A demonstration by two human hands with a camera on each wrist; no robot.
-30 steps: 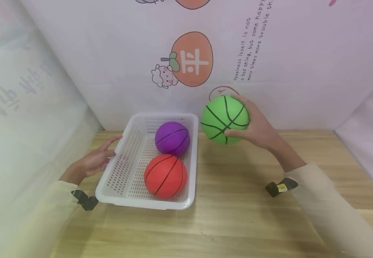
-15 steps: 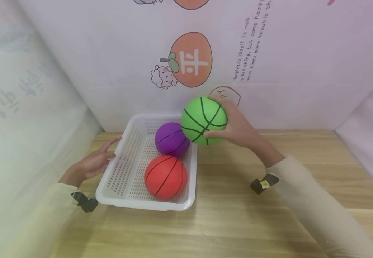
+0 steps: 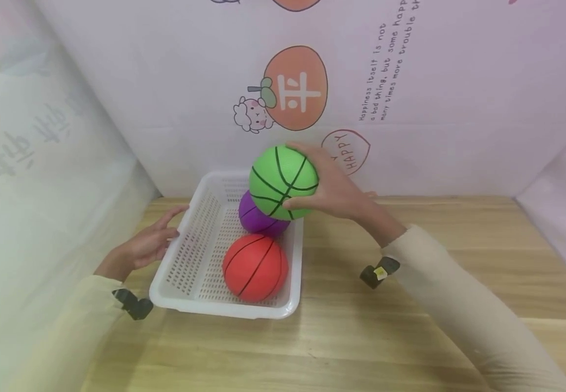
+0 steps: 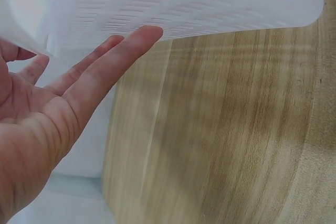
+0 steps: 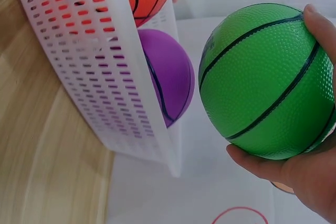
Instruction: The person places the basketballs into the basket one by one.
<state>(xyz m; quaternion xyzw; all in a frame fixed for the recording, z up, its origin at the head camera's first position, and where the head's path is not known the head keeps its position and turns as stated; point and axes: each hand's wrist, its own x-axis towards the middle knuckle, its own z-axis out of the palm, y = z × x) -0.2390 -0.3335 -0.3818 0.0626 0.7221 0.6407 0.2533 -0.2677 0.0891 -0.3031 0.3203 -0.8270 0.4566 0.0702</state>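
Note:
My right hand grips a green mini basketball, fingers over its top and thumb on its near side. The ball is held above the right rim of a white perforated plastic basket. Inside the basket lie a purple ball, partly hidden behind the green one in the head view, and a red ball nearer the front. In the right wrist view the green ball is apart from the purple ball. My left hand touches the basket's left side, its fingers extended along the outer wall in the left wrist view.
The basket stands on a wood-grain table, near the back. A white printed sheet rises behind the table, and a pale sheet closes off the left side. Another pale sheet stands at the right.
My right hand has carried the green ball leftward, from beside the basket to over its right part, where it now overlaps the purple ball. My left hand and the basket have stayed put.

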